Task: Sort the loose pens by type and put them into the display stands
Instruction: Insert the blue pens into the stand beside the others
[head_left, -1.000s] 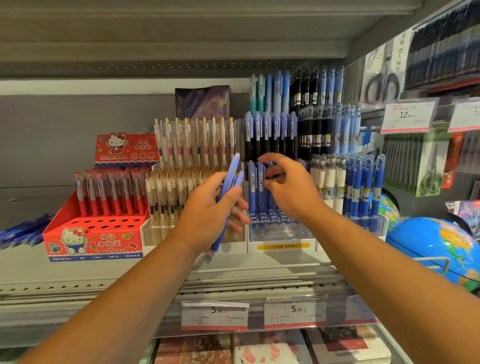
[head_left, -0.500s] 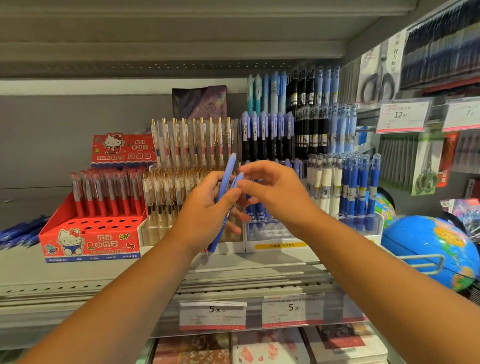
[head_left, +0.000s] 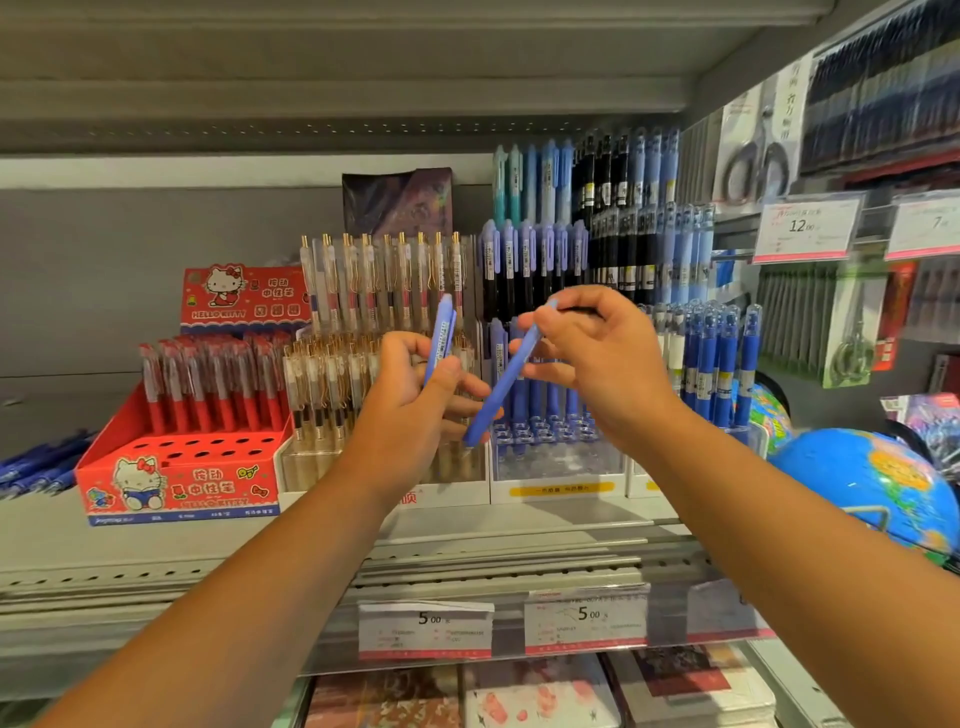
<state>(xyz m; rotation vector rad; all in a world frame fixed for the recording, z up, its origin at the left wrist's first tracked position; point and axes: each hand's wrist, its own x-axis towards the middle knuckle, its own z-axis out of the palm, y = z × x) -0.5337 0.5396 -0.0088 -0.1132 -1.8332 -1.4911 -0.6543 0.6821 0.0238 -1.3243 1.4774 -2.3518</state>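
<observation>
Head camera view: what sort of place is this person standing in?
Most likely a stationery shop: display stands packed with pens, price tags along the shelf edge, and packaged scissors hanging on the right.

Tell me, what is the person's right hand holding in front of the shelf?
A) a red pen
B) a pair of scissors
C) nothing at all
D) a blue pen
D: the right hand pinches the upper end of a slanted blue pen, while the left hand grips its own pens.
</observation>
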